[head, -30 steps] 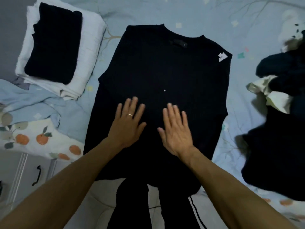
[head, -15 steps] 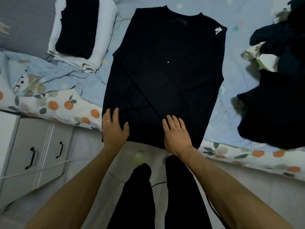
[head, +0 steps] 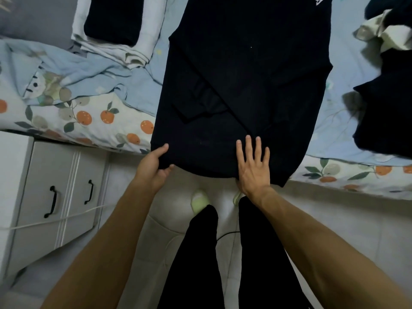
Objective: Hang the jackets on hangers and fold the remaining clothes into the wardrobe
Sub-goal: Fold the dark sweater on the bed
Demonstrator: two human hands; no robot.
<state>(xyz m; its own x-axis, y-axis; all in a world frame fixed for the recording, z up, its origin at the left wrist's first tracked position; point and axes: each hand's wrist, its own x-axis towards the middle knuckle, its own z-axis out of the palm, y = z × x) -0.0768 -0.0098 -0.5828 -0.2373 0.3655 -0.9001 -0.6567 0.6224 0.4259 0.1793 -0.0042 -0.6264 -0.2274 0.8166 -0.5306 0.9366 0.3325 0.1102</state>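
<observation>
At the bed's edge our left hand [head: 153, 166] pinches the hem of the black long-sleeved knit top [head: 245, 90] spread flat, right hand [head: 253, 166] open flat on it, so we're mid-fold, probably lifting the hem toward the collar next.

Both bare forearms are stretched forward and down. The left hand [head: 153, 167] is curled, thumb on top and fingers tucked beneath, pinching a hem of dark cloth. The right hand [head: 253, 169] is laid flat, palm down, fingers straight and spread.
</observation>
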